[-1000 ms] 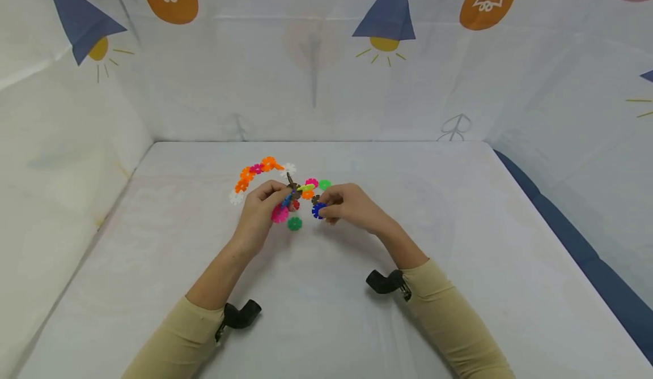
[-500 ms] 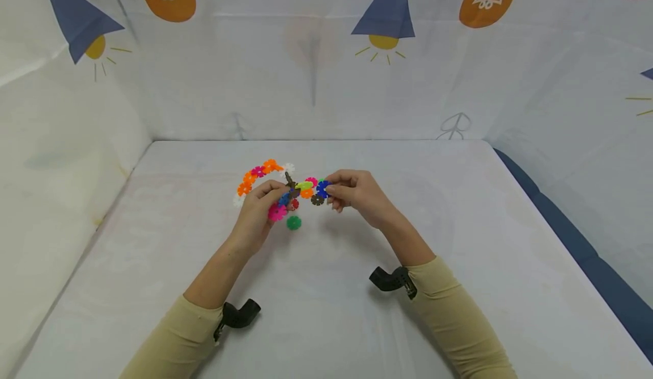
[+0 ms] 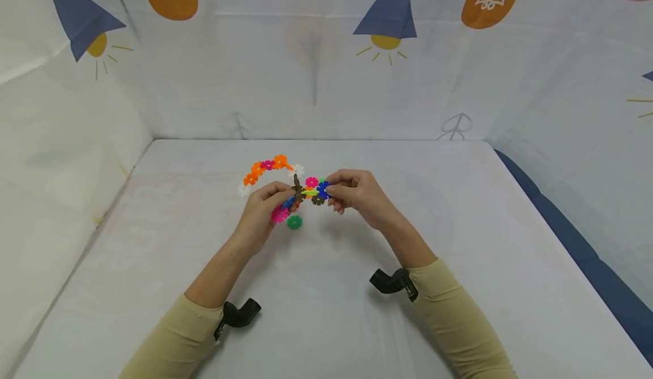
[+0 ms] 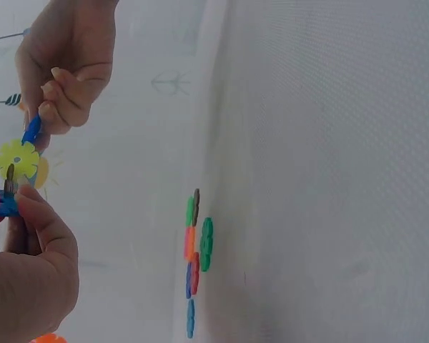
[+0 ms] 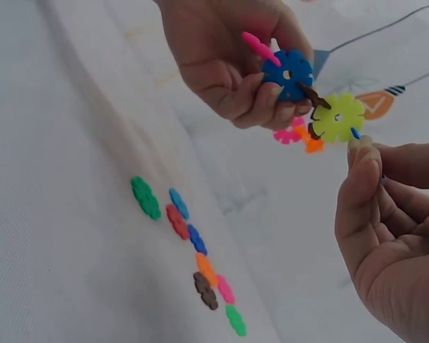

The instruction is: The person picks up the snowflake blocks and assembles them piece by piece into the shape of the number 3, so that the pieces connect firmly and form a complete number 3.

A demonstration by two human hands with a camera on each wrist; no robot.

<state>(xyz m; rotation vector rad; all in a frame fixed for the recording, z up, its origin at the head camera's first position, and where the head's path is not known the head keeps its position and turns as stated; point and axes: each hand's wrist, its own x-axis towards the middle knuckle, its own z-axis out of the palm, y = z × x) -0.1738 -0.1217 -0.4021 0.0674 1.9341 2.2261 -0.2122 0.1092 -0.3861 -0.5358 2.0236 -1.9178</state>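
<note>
The yellow disc [image 5: 349,111], notched like a flower, hangs in the air between the two hands. To its left in the head view, the left hand [image 3: 259,212] has its fingers curled round a light blue disc [image 5: 294,64], with a brown disc [image 5: 314,96] bridging from that to the yellow one. A bright pink disc [image 5: 259,48] stands out from the far side of the light blue one.

Right of the yellow disc, the right hand [image 3: 361,197] pinches a dark blue disc [image 3: 323,190] between thumb and fingers. Its edge meets the yellow rim; whether the two are slotted together cannot be told.

Left of the yellow disc and farther from the person, an arc of orange, pink and white discs [image 3: 257,168] curves past the left hand; where it joins is hidden.

Lower than the yellow disc, loose pieces lie on the white bench [image 3: 326,288]. The dark green piece [image 5: 145,198] is on its left and nearer the person, as is the red piece [image 5: 177,221]. The loose brown piece [image 3: 318,200] shows just to its right and nearer, the loose pink piece [image 3: 312,182] just beyond.
</note>
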